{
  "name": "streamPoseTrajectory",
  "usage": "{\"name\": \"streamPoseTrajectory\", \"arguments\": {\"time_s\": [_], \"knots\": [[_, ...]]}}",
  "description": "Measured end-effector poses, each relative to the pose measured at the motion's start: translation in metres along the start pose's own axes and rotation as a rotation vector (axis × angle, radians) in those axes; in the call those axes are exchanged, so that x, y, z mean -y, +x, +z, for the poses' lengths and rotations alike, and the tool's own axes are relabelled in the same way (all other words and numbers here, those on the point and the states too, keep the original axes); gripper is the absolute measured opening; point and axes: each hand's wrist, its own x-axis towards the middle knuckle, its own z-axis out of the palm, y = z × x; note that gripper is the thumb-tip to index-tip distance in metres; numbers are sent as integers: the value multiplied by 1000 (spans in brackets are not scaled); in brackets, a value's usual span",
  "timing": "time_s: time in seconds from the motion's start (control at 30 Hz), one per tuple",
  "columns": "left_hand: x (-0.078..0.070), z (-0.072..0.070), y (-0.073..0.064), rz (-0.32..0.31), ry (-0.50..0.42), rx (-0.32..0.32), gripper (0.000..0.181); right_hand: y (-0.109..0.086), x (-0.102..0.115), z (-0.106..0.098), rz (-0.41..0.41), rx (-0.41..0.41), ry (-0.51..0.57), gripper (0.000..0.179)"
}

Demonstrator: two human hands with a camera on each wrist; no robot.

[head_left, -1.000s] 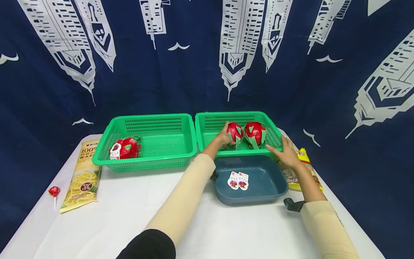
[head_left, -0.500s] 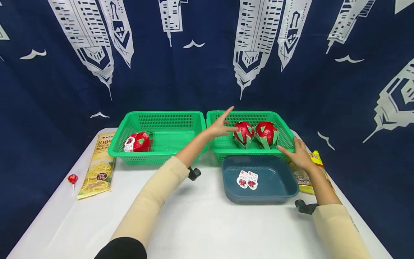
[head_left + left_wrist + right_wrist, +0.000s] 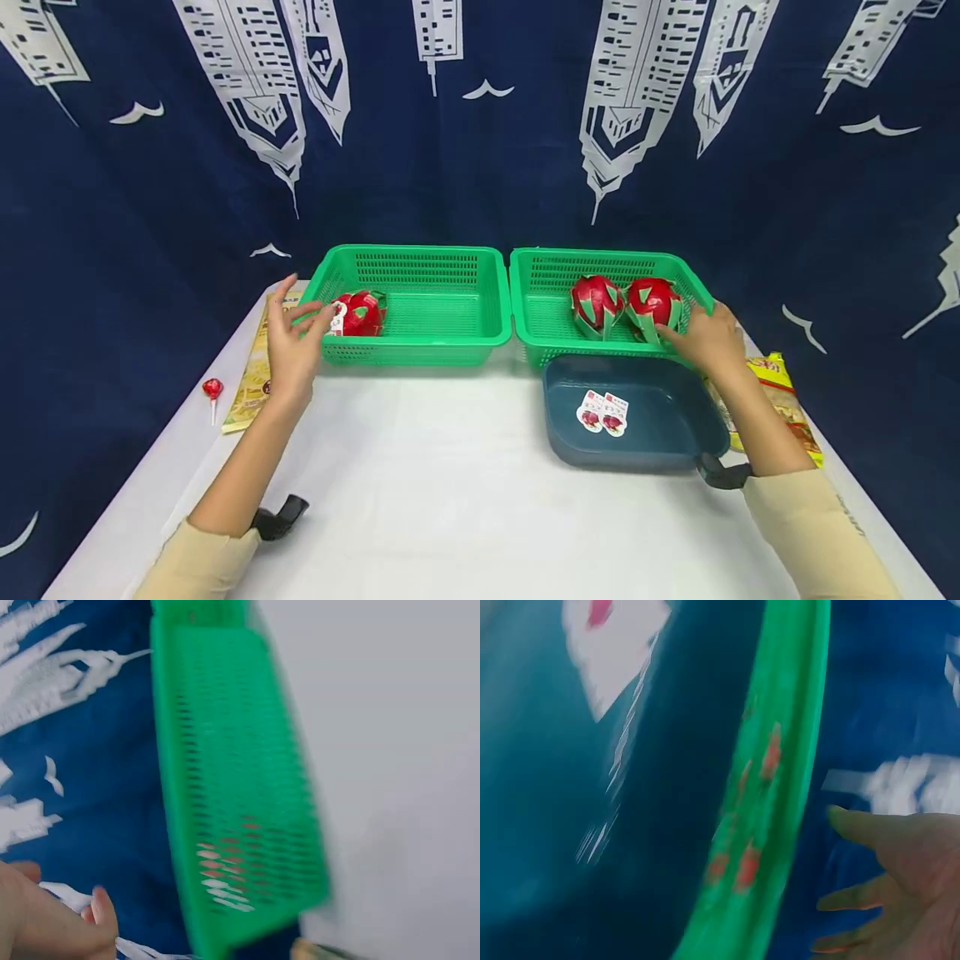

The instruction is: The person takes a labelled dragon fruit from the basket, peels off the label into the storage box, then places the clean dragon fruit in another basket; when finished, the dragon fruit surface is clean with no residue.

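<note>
The left hand (image 3: 294, 346), empty, fingers parted, is now hovering beside the left basket (image 3: 450, 312) with its dragon fruit (image 3: 363, 315), leaving two others (image 3: 597, 304) lying free in the right basket (image 3: 543, 308); the right hand (image 3: 711, 343), fingers extended, is gripping nothing.

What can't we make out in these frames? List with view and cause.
Noodle packet, head: partly covered by left grip.
Label on left fruit, head: print too small.
Yellow bag, head: partly behind right forearm and blue tray.
Object, left wrist: cut by bottom edge.
Fruit behind right basket, right wrist: blurred, only red patches through slots.
Right grip, right wrist: cut by right edge.
</note>
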Motion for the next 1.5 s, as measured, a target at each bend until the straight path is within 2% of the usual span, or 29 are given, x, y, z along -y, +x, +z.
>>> {"name": "streamPoseTrajectory", "arguments": {"time_s": [0.07, 0.13, 0.23, 0.3, 0.4, 0.5, 0.57, 0.67, 0.83, 0.93, 1.03, 1.2, 1.27, 1.33, 1.5], "knots": [[12, -13, -5, -114, -36, -98, 64, 4, 37, 1, -70, -85, 23, 70], [23, -18, -8, -216, -60, -150, 67, 9, 77, 6, -155, -158, 92, 65], [38, -16, -8, -337, -130, -148, 71, 16, 143, 17, -281, -232, 227, 65], [47, -11, -6, -380, -194, -129, 71, 21, 187, 28, -370, -283, 324, 65], [60, -1, -1, -379, -313, -128, 68, 27, 247, 48, -466, -319, 444, 66], [71, 7, 2, -305, -378, -168, 61, 33, 299, 69, -507, -283, 531, 68], [77, 14, 3, -258, -398, -205, 56, 37, 325, 83, -498, -217, 570, 70], [82, 19, 3, -193, -412, -246, 52, 43, 357, 102, -471, -74, 589, 74], [83, 20, 4, -125, -464, -260, 54, 57, 389, 133, -415, 195, 587, 78], [89, 22, 2, -101, -513, -250, 57, 62, 395, 148, -409, 277, 581, 75], [97, 23, 0, -76, -551, -241, 59, 59, 398, 157, -415, 336, 571, 71], [104, 24, -3, -55, -591, -216, 61, 57, 402, 172, -375, 472, 515, 75], [104, 24, -3, -49, -597, -204, 62, 61, 404, 177, -354, 491, 496, 77], [105, 23, -2, -43, -600, -196, 62, 70, 404, 190, -357, 468, 517, 80], [104, 21, 1, -31, -598, -202, 62, 73, 403, 189, -300, 437, 686, 72]]}}
